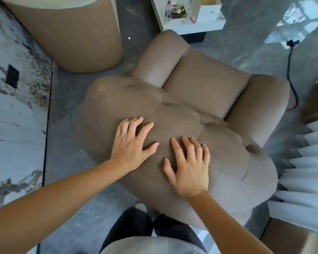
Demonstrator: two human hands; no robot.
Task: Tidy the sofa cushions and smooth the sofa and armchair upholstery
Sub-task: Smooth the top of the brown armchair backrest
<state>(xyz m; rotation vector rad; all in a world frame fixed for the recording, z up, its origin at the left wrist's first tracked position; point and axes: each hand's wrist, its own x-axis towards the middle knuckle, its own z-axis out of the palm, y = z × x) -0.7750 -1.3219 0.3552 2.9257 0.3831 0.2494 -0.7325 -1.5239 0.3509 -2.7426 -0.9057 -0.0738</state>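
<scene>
On a grey marble floor point(72, 110) stands a brown armchair point(206, 85) — left hand point(131, 144) and right hand point(188, 166) pressed flat on its backrest point(173, 114), each grip spread open, holding nothing.

Brown padded armchair point(173, 114): looked like soft leather, smooth, a little shiny, with stitched seams.
Grey floor point(72, 125): looked like shiny stone.
White marble-patterned slab point(17, 116): was glossy.
White box point(208, 11): looked like matt cardboard.

Open floor point(72, 136) lies left of your armchair point(206, 83); white pleated curtain point(305, 162) crowds its right; side table point(191, 24) stands beyond.
</scene>
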